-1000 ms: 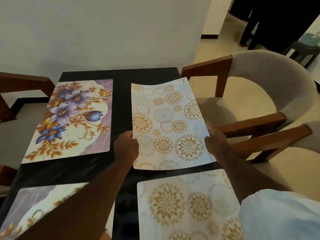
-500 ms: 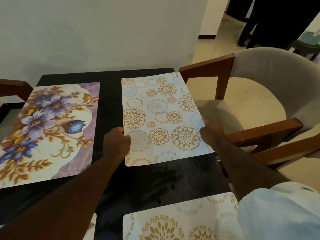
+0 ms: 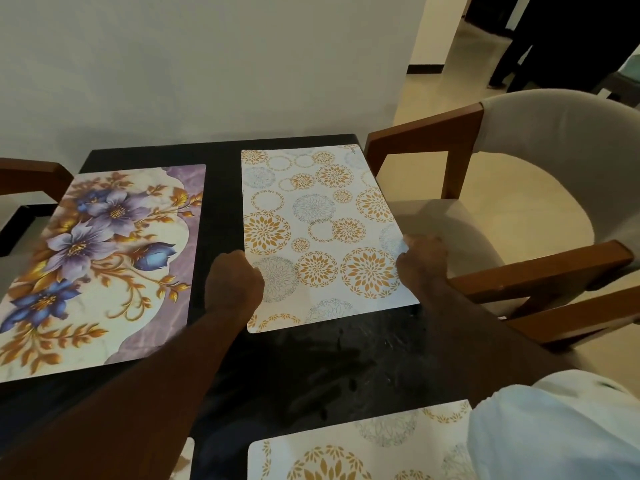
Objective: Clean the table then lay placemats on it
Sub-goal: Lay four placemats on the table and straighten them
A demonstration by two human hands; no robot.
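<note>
You've got the placemat (image 3: 318, 230) between both hands. It is the white one printed with gold and grey flower circles, and it lies on the far right part of the black table (image 3: 311, 368). Your left hand (image 3: 233, 282) is curled into a fist on its left long edge, down toward the near corner, with the knuckles over the border and the fingers closed on the mat. Your right hand (image 3: 422, 263) is curled on the opposite long edge, at about the same level, gripping where the mat meets the table's right side. So the mat spans the gap between your two fists. Most of its length runs away from you toward the wall, and a shorter stretch reaches back past your wrists. It looks flat on the tabletop, its far end close to the table's far edge.

To its left, across a dark strip of bare table, sits the flower placemat (image 3: 100, 265), with purple and blue blooms and gold leaves, touched by neither hand. Closer to you, the near placemat (image 3: 356, 448) carries the same gold circles, and your pale sleeve (image 3: 554, 427) partly covers it. A cushioned wooden chair (image 3: 554, 161) stands just beside the table on the right, behind your right hand.
</note>
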